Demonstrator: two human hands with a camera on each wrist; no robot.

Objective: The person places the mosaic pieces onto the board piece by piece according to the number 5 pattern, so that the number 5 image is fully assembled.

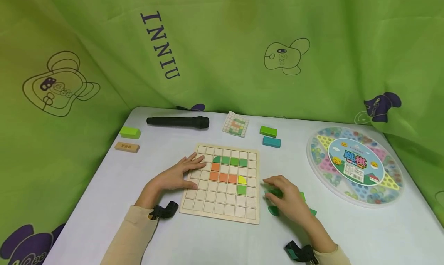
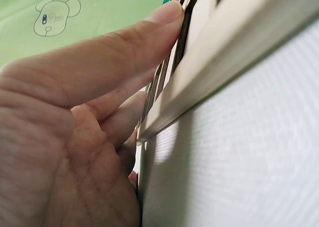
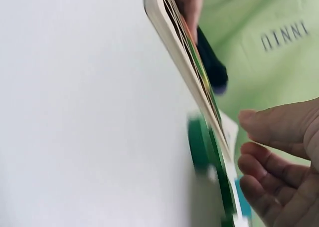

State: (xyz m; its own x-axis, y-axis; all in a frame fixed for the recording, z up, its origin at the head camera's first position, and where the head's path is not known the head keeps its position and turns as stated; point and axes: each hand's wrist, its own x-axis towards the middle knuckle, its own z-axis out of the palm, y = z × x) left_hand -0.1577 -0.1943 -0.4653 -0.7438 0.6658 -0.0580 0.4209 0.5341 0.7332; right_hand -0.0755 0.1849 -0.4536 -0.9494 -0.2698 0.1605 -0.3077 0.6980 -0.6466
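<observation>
A wooden grid board (image 1: 222, 215) lies on the table, with green, orange and yellow tiles set in several of its squares. My left hand (image 1: 180, 171) rests on the board's left edge, fingers spread; in the left wrist view the thumb (image 2: 144, 35) touches the rim. To the right of the board, my right hand (image 1: 288, 197) hovers over loose green pieces (image 1: 273, 210), partly hiding them. Its thumb and fingers are loosely bent and apart, with nothing between them in the right wrist view. A patterned card (image 1: 236, 124) showing a coloured grid lies behind the board.
A black microphone-shaped object (image 1: 177, 122) lies at the back. Green (image 1: 130, 133) and wooden (image 1: 127, 147) blocks sit far left; a green block (image 1: 268, 131) and a blue block (image 1: 271, 142) sit behind the board. A round Chinese checkers box (image 1: 355, 166) is at right.
</observation>
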